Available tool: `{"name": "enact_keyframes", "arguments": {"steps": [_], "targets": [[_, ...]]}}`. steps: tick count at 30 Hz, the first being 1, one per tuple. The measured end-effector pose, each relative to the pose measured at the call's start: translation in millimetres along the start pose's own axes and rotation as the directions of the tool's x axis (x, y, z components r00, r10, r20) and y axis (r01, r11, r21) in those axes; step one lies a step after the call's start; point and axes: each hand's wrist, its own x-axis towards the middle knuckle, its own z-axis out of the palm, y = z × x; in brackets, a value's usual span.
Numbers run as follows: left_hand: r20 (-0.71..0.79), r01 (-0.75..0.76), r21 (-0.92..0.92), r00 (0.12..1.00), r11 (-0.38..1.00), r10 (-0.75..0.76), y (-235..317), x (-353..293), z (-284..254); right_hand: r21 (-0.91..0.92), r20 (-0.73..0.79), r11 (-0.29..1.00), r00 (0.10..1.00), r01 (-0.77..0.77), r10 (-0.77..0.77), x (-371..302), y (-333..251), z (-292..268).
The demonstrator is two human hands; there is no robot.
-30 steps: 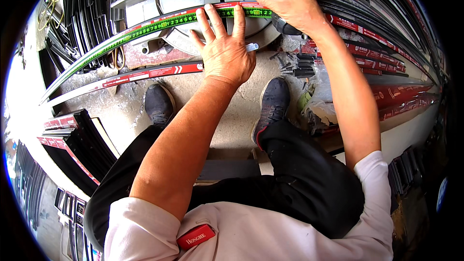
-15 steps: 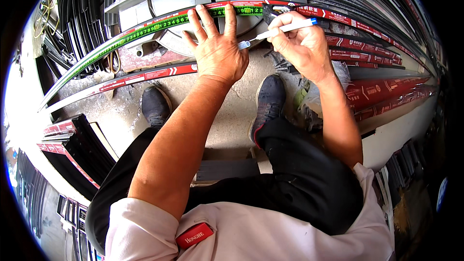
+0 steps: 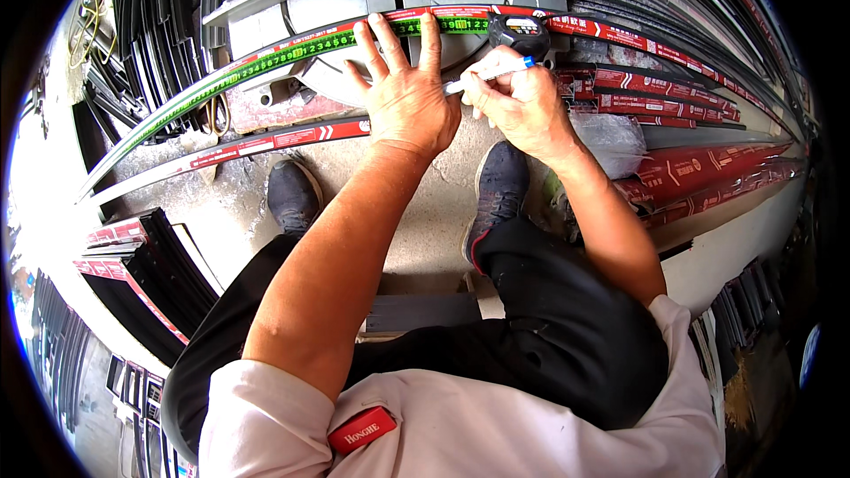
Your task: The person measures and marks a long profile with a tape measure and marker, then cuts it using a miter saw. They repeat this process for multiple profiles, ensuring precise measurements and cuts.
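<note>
My left hand [image 3: 412, 106] lies palm down, its fingers spread and pressing on a green tape measure blade [image 3: 328, 42] stretched along a long, red-labelled strip [image 3: 283, 40]. Its thumb is hidden; a pen cap [image 3: 452, 88] sticks out on that side, held by this hand. In my right hand [image 3: 518, 106] the fingers are closed round a white marker pen [image 3: 500, 70] with a blue end. The pen's tip end meets the cap. Just beyond my right hand sits the black tape measure case [image 3: 521, 34], against the strip.
Beneath the strip is a grey metal machine bed [image 3: 345, 2] with a round base. A second red-labelled strip [image 3: 257, 143] lies nearer me. Dark profiles [image 3: 164, 26] are piled at left, and red-wrapped bundles [image 3: 691, 173] at right. Black framed pieces [image 3: 146, 279] stand at lower left.
My right hand has moved left and slightly down, bringing the pen into the cap by my left hand. The tape measure case now shows in full. My left hand stays on the blade.
</note>
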Motion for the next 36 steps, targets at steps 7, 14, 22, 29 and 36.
{"name": "enact_keyframes", "arguments": {"steps": [7,14,22,29,36], "targets": [[0.037,0.009,0.012,0.999,1.000,-0.009,0.7,0.1,-2.2,0.072,-0.103,0.997,0.995,-0.005,0.012,-0.8,5.7,14.0],[0.006,0.013,0.006,1.000,1.000,-0.013,1.6,0.4,-2.3,0.292,-0.161,0.956,0.984,-0.023,0.073,-13.0,18.0,11.8],[-0.023,0.005,0.031,1.000,1.000,-0.004,1.3,0.9,-0.3,0.423,-0.314,0.905,0.928,-0.051,0.200,-36.4,54.3,-8.1],[-0.020,-0.007,0.049,1.000,0.999,0.008,1.4,1.7,1.1,0.580,0.069,0.644,0.818,-0.499,0.572,-61.7,137.5,32.1],[-0.024,-0.010,0.028,1.000,1.000,0.010,1.6,2.0,2.2,0.019,-0.281,0.955,0.915,-0.295,0.288,-55.7,116.8,22.2]]}}
